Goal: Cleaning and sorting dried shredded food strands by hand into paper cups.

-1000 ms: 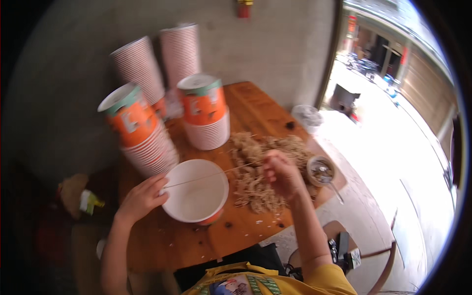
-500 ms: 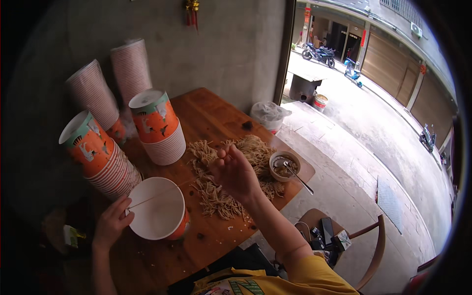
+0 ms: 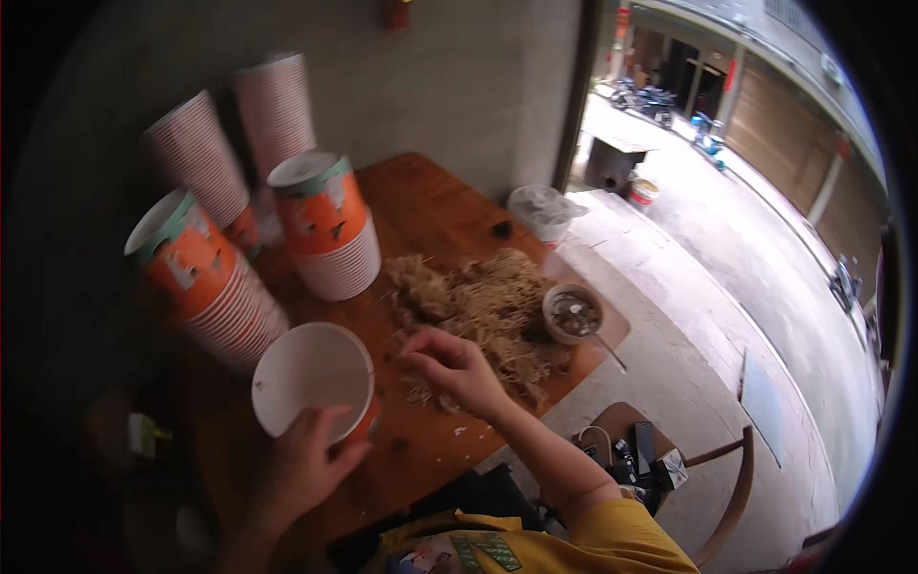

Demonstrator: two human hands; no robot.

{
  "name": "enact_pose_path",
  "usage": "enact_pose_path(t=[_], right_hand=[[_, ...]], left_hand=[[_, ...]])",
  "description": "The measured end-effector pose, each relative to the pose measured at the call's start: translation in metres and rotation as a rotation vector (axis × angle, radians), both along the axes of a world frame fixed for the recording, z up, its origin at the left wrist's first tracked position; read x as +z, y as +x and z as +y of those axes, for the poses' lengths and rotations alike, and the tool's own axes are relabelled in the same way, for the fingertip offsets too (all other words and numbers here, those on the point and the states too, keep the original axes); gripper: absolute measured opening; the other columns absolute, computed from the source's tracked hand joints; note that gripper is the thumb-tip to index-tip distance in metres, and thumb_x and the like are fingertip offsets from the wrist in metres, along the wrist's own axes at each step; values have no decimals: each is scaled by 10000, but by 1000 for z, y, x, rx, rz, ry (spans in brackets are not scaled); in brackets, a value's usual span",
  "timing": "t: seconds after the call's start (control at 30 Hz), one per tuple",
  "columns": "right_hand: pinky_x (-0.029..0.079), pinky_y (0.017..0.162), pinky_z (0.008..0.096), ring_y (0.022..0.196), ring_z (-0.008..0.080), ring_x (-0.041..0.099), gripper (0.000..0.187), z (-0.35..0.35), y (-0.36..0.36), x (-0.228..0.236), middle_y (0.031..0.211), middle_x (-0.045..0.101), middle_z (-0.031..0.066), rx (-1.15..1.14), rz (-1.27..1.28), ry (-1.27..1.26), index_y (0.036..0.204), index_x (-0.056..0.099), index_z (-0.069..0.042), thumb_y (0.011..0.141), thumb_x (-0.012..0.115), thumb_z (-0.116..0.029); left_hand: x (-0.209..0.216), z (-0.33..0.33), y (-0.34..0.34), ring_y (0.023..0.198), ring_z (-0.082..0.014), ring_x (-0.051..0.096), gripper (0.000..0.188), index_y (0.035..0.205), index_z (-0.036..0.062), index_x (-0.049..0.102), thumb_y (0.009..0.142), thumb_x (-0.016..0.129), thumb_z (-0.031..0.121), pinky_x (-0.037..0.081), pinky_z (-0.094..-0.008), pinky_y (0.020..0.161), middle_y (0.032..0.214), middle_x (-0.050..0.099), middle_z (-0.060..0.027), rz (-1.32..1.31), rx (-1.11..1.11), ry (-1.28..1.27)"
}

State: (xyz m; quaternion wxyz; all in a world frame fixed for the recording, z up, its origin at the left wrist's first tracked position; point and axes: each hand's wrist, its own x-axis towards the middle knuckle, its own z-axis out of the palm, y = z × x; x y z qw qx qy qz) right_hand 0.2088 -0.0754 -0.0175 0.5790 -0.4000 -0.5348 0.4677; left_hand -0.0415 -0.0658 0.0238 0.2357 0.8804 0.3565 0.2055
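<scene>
A white-lined paper bucket with an orange outside stands on the wooden table, its mouth facing up toward me. My left hand is at its front rim, blurred, fingers spread, with nothing visible in it. A small dark spot shows on the bucket's left inner wall. To the right of the bucket, my right hand has bent fingers drawn together at the tips; whatever they hold, if anything, is too blurred to make out. Beyond that hand lies a loose heap of thin tan cords.
Stacked orange-and-white buckets and another stack stand behind, with taller stacks at the wall. A bowl with a spoon sits at the table's right edge. A chair bearing small devices is at the right.
My left hand has left the bucket's left rim for its front. My right hand has lowered toward the bucket. The strand stretched across the mouth no longer shows. The view has shifted.
</scene>
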Motion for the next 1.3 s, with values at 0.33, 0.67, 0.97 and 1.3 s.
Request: enact_pose_path(t=[0.33, 0.67, 0.97, 1.3], right_hand=[[388, 623, 180, 689, 14, 453, 103, -26, -31, -22, 779, 556, -67, -55, -187, -67, 939, 607, -21, 928, 631, -121], [428, 523, 240, 582, 92, 532, 88, -19, -64, -15, 711, 577, 44, -275, -384, 234, 875, 612, -19, 870, 679, -76], [497, 537, 362, 661, 280, 626, 113, -3, -78, -11, 771, 607, 94, -412, -563, 376, 871, 592, -53, 871, 666, -138], [497, 554, 352, 654, 264, 617, 106, -2, -76, -14, 762, 611, 76, -455, -696, 458, 890, 621, -60, 834, 694, -113]], left_hand=[[-6, 4, 17, 874, -322, 663, 362, 1180, 59, 525, 837, 638, 75, 539, -391, 736, 978, 658, -165, -100, 65, -145], [6, 17, -4, 905, -104, 599, 348, 1183, 10, 555, 842, 509, -40, 497, -265, 794, 990, 645, -54, -224, 168, -325], [17, 15, -8, 818, -77, 540, 412, 1268, 30, 547, 859, 516, -5, 473, -242, 767, 951, 611, -11, -199, 180, -378], [13, 12, -6, 766, -86, 527, 488, 1345, 78, 520, 863, 534, 6, 485, -250, 738, 931, 592, -17, -160, 139, -335]])
